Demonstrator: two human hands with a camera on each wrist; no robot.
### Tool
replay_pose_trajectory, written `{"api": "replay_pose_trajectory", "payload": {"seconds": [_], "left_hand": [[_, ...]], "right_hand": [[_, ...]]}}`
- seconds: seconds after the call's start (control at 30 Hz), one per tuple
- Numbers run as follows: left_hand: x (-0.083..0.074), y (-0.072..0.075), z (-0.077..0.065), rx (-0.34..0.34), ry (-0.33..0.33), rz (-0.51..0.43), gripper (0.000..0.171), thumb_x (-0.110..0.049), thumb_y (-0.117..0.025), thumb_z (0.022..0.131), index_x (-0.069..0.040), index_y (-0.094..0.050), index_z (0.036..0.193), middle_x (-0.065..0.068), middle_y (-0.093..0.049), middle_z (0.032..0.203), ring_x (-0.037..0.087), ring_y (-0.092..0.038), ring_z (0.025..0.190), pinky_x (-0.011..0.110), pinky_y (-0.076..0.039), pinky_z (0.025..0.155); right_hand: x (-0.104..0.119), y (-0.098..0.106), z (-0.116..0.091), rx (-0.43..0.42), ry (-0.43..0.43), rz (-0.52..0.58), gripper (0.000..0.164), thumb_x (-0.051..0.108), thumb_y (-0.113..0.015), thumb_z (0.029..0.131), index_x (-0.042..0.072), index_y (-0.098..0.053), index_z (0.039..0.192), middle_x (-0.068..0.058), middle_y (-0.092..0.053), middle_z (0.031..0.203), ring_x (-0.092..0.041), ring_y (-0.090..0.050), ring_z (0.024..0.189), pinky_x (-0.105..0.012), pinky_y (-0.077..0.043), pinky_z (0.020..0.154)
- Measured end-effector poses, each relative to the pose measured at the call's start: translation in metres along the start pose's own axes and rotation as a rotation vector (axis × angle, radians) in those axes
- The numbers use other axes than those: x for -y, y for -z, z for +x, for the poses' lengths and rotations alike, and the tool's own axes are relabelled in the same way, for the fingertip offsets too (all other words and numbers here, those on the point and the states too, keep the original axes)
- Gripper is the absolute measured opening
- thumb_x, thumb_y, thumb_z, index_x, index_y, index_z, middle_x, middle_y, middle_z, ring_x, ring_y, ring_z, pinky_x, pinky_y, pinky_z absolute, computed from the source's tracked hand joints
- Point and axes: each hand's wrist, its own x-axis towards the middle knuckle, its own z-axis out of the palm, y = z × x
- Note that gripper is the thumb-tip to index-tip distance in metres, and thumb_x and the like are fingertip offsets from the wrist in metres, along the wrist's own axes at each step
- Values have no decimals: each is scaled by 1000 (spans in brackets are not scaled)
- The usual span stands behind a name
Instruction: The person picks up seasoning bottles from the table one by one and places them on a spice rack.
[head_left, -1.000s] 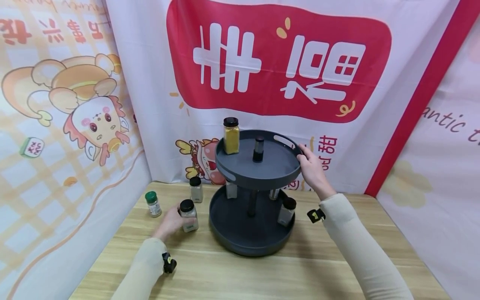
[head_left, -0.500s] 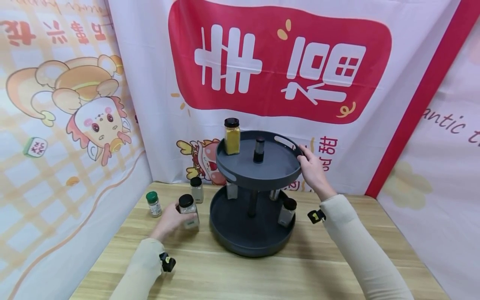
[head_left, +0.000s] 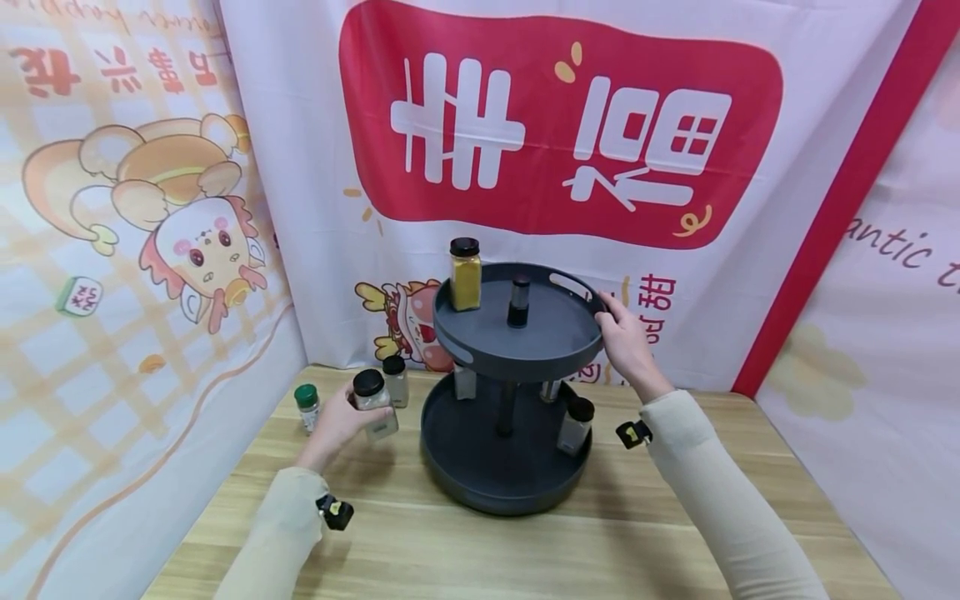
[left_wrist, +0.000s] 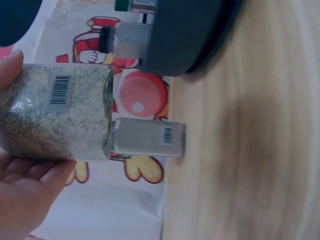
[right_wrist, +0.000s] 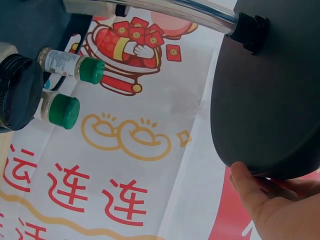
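Wood-grained counter [head_left: 465,554] is stretching below both hands, with a white cloth [head_left: 300,92] bearing red and white lettering hanging beyond them. Left grip [head_left: 337,423] is holding a square-sided clear jar [head_left: 381,423] with a ribbed black lid just off the counter, spread only as wide as the jar, thumb on one side and fingers on the other. Right grip [head_left: 628,337] is clasping the right-hand rim of the round, matte dark-grey upper tray [head_left: 517,360], which is carrying a jar of yellow powder [head_left: 466,283]. The lower tray [head_left: 498,502] is sitting to the right of the left grip, a black-lidded jar [head_left: 574,427] standing in it. Just beyond the left grip, a slimmer jar [head_left: 397,385] is standing on the counter; just left of it, a green-capped bottle [head_left: 306,406]. The left wrist view is showing pale, green-flecked grains and a barcode label [left_wrist: 59,92] on the held jar, details too small from the head. Under the upper tray, the right wrist view is revealing two green caps [right_wrist: 64,111], which that tray is hiding from the head camera.
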Motion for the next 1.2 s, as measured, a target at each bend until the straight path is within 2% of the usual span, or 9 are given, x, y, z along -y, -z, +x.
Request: {"api": "replay_pose_trajectory", "payload": {"seconds": [0.1, 0.17, 0.3, 0.43, 0.53, 0.7, 0.77, 1.0, 1.2], "left_hand": [[-11, 3, 1, -1, 9, -14, 78, -32, -83, 71, -1, -47, 132, 22, -56, 124, 36, -53, 113, 50, -39, 98], [-18, 6, 2, 2, 6, -26, 77, -33, -83, 71, -1, -48, 131, 23, -57, 123, 36, -53, 113, 49, -40, 98], [-33, 9, 4, 25, 6, -76, 75, -31, -83, 72, -1, -48, 131, 21, -56, 123, 34, -53, 114, 47, -41, 98], [-51, 14, 6, 52, -5, -116, 73, -28, -82, 74, -4, -47, 133, 19, -55, 126, 33, -51, 116, 48, -40, 99], [-66, 17, 8, 69, -32, -125, 72, -28, -82, 74, -4, -47, 132, 19, -55, 125, 33, -52, 115, 49, -40, 98], [-90, 22, 11, 73, -78, -104, 66, -30, -82, 73, -5, -51, 126, 16, -58, 119, 29, -55, 109, 45, -45, 93], [-97, 23, 11, 73, -90, -82, 64, -32, -82, 73, -6, -53, 123, 15, -60, 115, 28, -57, 105, 43, -47, 89], [-116, 26, 14, 64, -110, -33, 63, -42, -81, 71, -6, -54, 117, 13, -61, 108, 25, -58, 96, 36, -49, 79], [-133, 33, 17, 27, -146, 4, 60, -42, -82, 70, -6, -55, 111, 12, -62, 102, 23, -57, 89, 34, -48, 72]], "right_hand": [[0, 1, 0, 3, -7, -3, 50, 22, -36, 99, 14, -30, 149, -22, -52, 116, -25, -52, 69, -36, -43, 69], [1, 1, 0, 3, -12, -2, 50, 22, -36, 99, 14, -30, 149, -21, -53, 110, -25, -50, 65, -36, -43, 67], [1, 1, -1, 8, -9, 5, 50, 21, -37, 99, 13, -31, 149, -20, -45, 136, -29, -53, 92, -42, -41, 85], [1, 1, -2, 17, -11, 8, 51, 21, -36, 99, 12, -30, 149, -16, -33, 148, -30, -43, 118, -47, -33, 100], [0, 1, -2, 10, -11, 9, 51, 21, -36, 99, 12, -31, 149, -17, -36, 147, -31, -45, 116, -46, -34, 99], [0, 1, -1, -4, 3, 8, 51, 23, -36, 99, 12, -31, 148, -19, -45, 137, -31, -55, 89, -41, -42, 83], [0, 2, -1, 0, 7, 3, 51, 23, -35, 99, 12, -30, 149, -19, -44, 138, -31, -55, 87, -41, -43, 81], [2, 3, -2, 14, -1, 3, 52, 24, -36, 99, 13, -30, 149, -16, -33, 149, -30, -43, 123, -48, -32, 104], [0, 3, -2, 18, 1, 6, 52, 24, -35, 99, 12, -29, 149, -16, -31, 149, -30, -36, 131, -49, -28, 107]]}}
